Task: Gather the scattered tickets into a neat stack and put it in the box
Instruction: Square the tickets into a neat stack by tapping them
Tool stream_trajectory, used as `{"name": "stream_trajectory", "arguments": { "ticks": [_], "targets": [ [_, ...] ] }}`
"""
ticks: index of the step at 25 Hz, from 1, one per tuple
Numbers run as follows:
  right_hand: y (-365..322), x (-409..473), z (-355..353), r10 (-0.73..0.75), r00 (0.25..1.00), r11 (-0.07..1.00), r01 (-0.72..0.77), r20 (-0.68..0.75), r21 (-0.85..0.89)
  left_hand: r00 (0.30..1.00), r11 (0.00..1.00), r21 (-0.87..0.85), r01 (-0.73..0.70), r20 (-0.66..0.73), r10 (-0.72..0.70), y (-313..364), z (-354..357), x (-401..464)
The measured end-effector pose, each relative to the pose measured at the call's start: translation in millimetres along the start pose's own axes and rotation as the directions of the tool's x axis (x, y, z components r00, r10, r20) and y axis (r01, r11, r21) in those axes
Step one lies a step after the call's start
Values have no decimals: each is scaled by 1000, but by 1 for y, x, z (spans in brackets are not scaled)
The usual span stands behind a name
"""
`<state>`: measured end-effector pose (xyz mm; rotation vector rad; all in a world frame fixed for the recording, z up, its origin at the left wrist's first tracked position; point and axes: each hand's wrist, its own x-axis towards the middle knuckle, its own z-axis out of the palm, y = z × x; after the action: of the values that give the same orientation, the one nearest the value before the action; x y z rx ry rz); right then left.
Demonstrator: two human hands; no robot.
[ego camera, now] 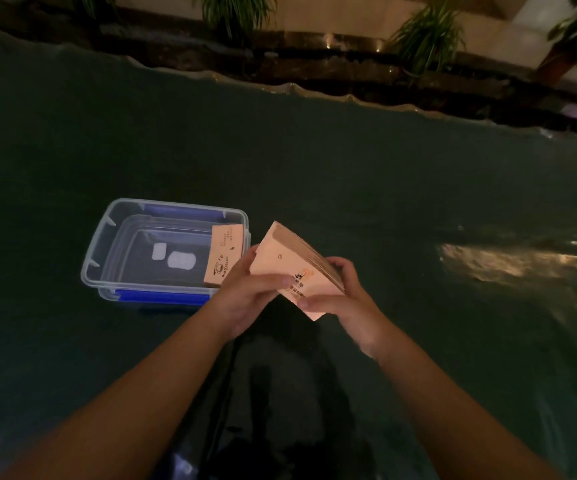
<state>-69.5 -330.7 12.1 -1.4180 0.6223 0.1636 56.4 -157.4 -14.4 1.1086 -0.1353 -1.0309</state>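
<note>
A thick stack of pale orange tickets is held tilted above the dark green table, just right of the box. My left hand grips its lower left edge with the thumb across the top ticket. My right hand holds the stack's right side and bottom corner. The clear plastic box with blue clips sits on the table to the left. A single ticket leans against its inner right wall.
The dark green table cover stretches all around, with a bright light patch at the right. Its wavy far edge borders a dark ledge with potted plants. A dark shape lies between my forearms.
</note>
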Motion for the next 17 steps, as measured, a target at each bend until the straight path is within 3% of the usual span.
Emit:
{"name": "stream_trajectory", "arguments": {
  "ticks": [5,11,17],
  "targets": [
    [-38,8,52,46,999,995,-45,7,-94,985,990,-135,-30,-175,6,39,-15,-21],
    [-80,40,113,-2,1000,999,3,24,-43,972,999,-9,33,-233,-35,102,-70,-45],
    [-96,81,176,107,994,994,-107,-9,34,965,997,27,73,-256,-64,138,-127,-44]
  ]
}}
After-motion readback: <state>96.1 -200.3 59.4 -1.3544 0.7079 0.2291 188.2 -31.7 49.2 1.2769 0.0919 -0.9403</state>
